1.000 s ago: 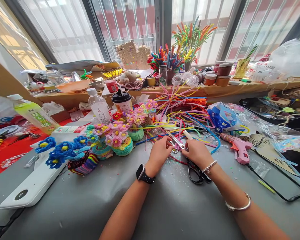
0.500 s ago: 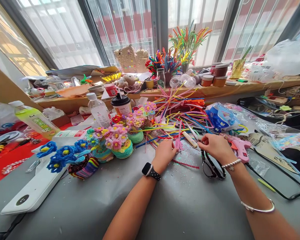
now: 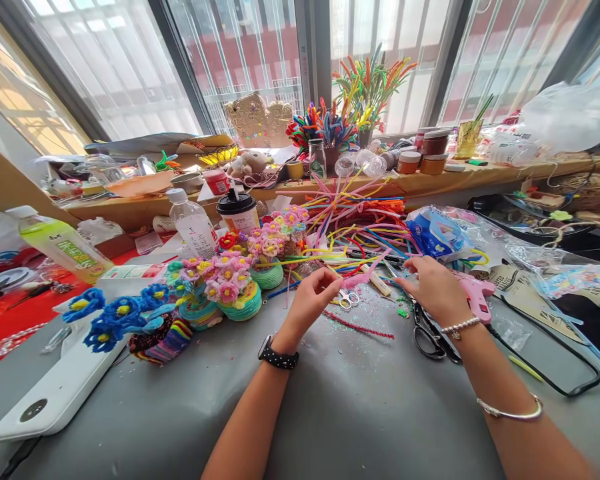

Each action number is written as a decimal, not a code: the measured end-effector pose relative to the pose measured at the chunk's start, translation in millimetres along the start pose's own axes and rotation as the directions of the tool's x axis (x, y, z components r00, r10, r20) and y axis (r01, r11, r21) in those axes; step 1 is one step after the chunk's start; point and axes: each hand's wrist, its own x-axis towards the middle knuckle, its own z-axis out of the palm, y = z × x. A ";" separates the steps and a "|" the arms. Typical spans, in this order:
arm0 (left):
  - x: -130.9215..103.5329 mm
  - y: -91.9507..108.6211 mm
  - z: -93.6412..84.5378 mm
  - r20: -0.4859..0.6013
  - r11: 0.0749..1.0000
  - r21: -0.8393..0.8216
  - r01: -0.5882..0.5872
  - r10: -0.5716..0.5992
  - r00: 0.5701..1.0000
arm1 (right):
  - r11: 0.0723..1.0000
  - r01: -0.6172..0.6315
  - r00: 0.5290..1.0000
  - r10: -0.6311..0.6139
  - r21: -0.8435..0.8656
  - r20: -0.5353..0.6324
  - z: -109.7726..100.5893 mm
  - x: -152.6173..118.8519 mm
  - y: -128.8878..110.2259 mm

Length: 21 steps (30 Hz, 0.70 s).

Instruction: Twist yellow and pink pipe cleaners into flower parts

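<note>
My left hand is closed in a pinch on one end of a pink fuzzy pipe-cleaner piece, which slants up to the right above the table. Just below it lie small scissors with white handles. My right hand hovers beside the piece's far end, thumb and forefinger apart, with nothing visible between them. Under that hand rest black-handled scissors, their blades partly hidden. A white stick-like tool and a red tinsel stem lie between my hands.
Pipe-cleaner flower pots and a white device stand left. Behind is a heap of loose pipe cleaners. On the right are a pink glue gun, its black cord, and a blue packet. Glitter dots the grey table.
My left hand has lifted and turned, raising the pink piece and uncovering the white-handled scissors. My right hand's fingers have spread apart. The view has shifted slightly.
</note>
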 end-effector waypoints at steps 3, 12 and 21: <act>-3.5 5.5 -3.3 0.059 0.982 -0.189 0.007 0.005 0.998 | 0.909 0.344 0.933 -0.302 0.235 -0.198 -12.7 -6.8 -17.0; -6.2 4.2 -4.1 0.160 0.856 -0.513 0.058 0.029 0.987 | 0.719 0.521 0.854 -0.437 0.461 -0.284 -26.9 -23.1 -40.8; -9.6 6.7 6.3 0.137 0.922 -0.386 0.040 0.015 0.990 | 0.489 0.099 0.947 -0.313 0.867 0.068 -25.6 -33.7 -63.1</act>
